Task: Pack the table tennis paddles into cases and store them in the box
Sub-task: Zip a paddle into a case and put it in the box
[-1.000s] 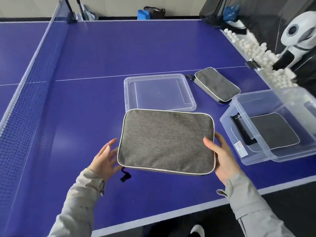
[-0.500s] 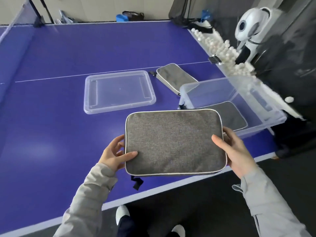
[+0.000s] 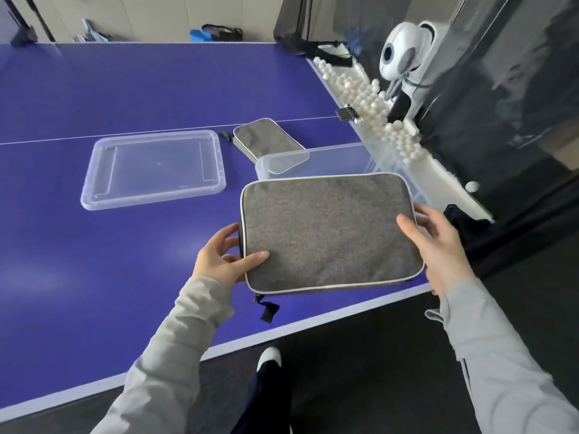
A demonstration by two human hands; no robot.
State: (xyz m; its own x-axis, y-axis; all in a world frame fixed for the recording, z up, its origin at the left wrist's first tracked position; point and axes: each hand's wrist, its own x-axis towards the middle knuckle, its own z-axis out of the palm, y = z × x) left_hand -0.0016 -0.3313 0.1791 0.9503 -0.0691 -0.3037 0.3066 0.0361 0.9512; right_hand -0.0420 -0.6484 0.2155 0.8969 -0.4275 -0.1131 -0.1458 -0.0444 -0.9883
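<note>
Grey woven fabric fills the middle of the view as a person's left hand [image 3: 225,261] and right hand [image 3: 438,249] grip a paddle case [image 3: 329,233] by its two short ends. Their thumbs are on top, holding it above the near edge of the blue desk [image 3: 125,89], and a black zip pull [image 3: 266,308] dangles just below the left hand. Just beyond the hands, partly hidden behind the held case, stands a clear plastic box [image 3: 338,158] with a second grey case [image 3: 266,139] behind it. A clear lid [image 3: 153,167] lies flat beyond and left of the left hand, and white balls [image 3: 369,101] are heaped well beyond the right hand.
</note>
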